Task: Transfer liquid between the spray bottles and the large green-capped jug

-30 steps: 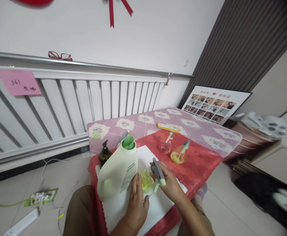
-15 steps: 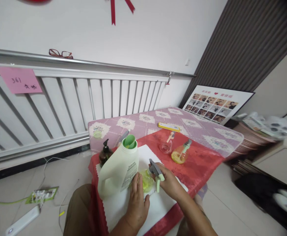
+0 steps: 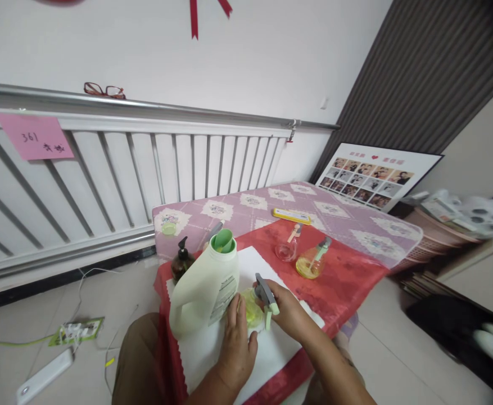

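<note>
Between my hands a small clear spray bottle with yellow-green liquid stands on a white cloth. My left hand is closed against the bottle's left side, its fingers partly hiding it. My right hand grips the grey and green spray head at the bottle's top; whether the head is fully seated I cannot tell. Just left of my left hand rises a large pale green jug with a green open mouth. A brown pump bottle is behind the jug.
A pinkish spray bottle and one with yellow liquid stand on the red cloth. Behind them lies a yellow-edged flat box. A green round lid rests on the patterned tablecloth. A radiator lines the wall.
My right hand and the spray head have tilted slightly over the bottle. My left hand stays at the bottle's side; the view has shifted a little.
</note>
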A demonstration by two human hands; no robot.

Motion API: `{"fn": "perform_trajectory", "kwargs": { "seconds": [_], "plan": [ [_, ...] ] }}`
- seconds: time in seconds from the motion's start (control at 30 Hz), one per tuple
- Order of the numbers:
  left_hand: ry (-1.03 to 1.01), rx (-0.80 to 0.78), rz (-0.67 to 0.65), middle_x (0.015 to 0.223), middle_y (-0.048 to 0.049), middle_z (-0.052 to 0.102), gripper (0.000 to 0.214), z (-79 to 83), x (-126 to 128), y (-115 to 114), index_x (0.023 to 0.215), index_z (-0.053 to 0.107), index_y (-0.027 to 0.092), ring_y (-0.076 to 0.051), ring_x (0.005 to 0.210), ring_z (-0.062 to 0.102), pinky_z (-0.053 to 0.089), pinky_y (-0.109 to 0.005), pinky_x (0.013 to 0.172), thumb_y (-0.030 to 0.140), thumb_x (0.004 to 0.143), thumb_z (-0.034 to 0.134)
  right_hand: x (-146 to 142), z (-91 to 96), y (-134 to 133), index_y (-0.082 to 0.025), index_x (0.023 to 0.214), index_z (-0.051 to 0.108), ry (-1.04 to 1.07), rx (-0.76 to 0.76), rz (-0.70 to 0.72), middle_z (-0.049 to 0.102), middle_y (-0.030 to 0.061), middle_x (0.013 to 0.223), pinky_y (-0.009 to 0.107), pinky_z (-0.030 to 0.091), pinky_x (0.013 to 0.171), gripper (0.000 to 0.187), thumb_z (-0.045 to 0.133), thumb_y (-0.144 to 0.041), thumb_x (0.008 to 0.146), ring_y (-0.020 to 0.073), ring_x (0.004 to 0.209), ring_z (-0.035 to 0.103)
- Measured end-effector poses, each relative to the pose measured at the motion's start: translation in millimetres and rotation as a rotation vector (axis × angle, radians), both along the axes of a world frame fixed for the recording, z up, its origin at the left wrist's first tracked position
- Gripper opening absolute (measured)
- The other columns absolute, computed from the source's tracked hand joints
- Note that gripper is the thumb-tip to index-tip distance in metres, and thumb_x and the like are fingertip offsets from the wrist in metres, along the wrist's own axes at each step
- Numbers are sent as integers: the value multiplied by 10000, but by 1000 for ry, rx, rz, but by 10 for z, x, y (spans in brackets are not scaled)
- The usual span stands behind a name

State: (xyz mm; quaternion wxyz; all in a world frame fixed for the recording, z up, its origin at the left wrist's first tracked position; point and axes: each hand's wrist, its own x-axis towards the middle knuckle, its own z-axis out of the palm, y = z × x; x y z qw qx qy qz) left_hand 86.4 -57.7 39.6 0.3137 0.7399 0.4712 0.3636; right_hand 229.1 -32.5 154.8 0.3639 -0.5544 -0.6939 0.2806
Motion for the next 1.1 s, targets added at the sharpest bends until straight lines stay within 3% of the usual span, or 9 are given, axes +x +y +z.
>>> {"fn": "perform_trajectory", "kwargs": {
  "seconds": [0.2, 0.37, 0.6, 0.8, 0.97, 1.1],
  "plan": [
    [-9, 10, 5, 1552, -130, 172, 685, -6, -2, 2, 1437, 231, 91, -226, 1439, 138, 196, -380, 1174, 81, 779, 422, -9, -101, 26, -233, 897, 654, -49, 48, 0, 649, 39, 845, 318, 502, 703, 170, 629, -195, 733, 210, 801, 610],
    [-30, 46, -11, 1530, -136, 212, 683, -49, -16, 8, 1434, 237, 109, -232, 1429, 164, 220, -401, 1166, 77, 779, 430, 78, -129, 64, -223, 935, 652, -18, 33, 40, 613, 35, 872, 317, 496, 743, 178, 625, -210, 759, 194, 816, 601],
    [-63, 59, -11, 1482, -160, 276, 672, -65, -18, 6, 1425, 252, 101, -244, 1405, 227, 247, -398, 1152, 104, 785, 458, 252, -77, 117, -213, 1004, 657, 16, -92, 171, 624, 30, 884, 320, 494, 746, 243, 630, -275, 771, 189, 810, 603],
    [-86, -16, -18, 1534, -165, 193, 715, -39, 11, 25, 1444, 199, 80, -237, 1429, 168, 215, -395, 1162, 134, 784, 470, 188, -66, 46, -218, 972, 663, 57, -101, 125, 624, 26, 878, 319, 489, 743, 223, 644, -278, 758, 187, 806, 602],
    [-172, -15, 16, 1509, -196, 263, 754, 15, 123, 94, 1430, 241, 73, -276, 1413, 217, 252, -443, 1141, 153, 742, 541, 135, -99, 13, -218, 922, 653, 118, -71, 89, 629, 13, 852, 298, 483, 716, 187, 649, -264, 741, 180, 792, 594],
    [-232, 48, 44, 1451, -191, 375, 706, 68, 223, 197, 1388, 325, 108, -282, 1373, 307, 293, -467, 1117, 98, 714, 536, 110, -172, -2, -220, 885, 623, 120, -58, 60, 606, -9, 827, 268, 459, 676, 197, 601, -142, 705, 163, 770, 577]
  ]
}}
